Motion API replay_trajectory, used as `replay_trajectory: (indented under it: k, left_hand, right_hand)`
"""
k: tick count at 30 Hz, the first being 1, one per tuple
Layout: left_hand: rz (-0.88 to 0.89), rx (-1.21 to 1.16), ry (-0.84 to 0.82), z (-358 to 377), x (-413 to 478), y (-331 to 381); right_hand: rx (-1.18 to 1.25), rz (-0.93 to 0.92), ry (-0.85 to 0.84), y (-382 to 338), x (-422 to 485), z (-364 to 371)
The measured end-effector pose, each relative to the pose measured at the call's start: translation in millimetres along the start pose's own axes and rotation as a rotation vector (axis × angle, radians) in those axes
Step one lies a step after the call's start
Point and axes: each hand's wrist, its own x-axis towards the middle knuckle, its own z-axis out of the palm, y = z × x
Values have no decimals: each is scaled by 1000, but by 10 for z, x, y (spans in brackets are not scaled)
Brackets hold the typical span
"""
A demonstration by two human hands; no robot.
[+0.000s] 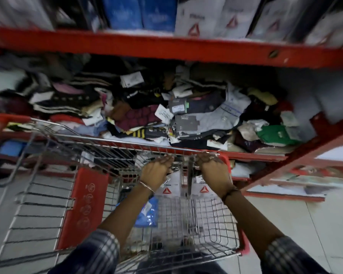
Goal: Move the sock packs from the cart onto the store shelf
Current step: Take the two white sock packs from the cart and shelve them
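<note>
Both hands reach into the wire cart (pixel 48 204): the left hand (pixel 156 171) and right hand (pixel 214 171) each curl shut around the far rim, fingers hooked over the wire. White sock packs (pixel 202 189) and a blue one (pixel 149 212) lie in the cart, below the cluttered red store shelf (pixel 166 48)

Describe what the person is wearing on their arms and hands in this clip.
Both forearms are bare below rolled-up dark plaid sleeves. The left hand has a thin metal bangle at the wrist. The right hand has a dark thread band at the wrist and what looks like a ring. No gloves.
</note>
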Motion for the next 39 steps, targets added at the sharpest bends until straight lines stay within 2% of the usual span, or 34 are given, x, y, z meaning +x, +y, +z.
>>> replay_trajectory:
  k: [3,6,12,15,25,32,39]
  left_hand:
    - [138,-15,244,-426,48,33]
    - [186,38,345,-857,96,88]
    - [319,29,658,-1544,267,230]
    - [408,55,775,-1874,410,299]
    - [504,45,1104,-2904,984,817]
    - [547,108,1183,-3244,1525,1196]
    - [452,224,1026,-3287,1969,1228]
  right_hand:
    - [-25,-16,177,69,55,-418]
    - [-7,-7,293,219,100,-738]
    - [-34,11,482,429,255,-1501]
    - [-68,16,565,524,324,-1867]
    - [-135,47,785,960,541,-2720]
    - [-127,73,894,1305,668,-2980]
    - [-106,58,915,1445,860,-3010]
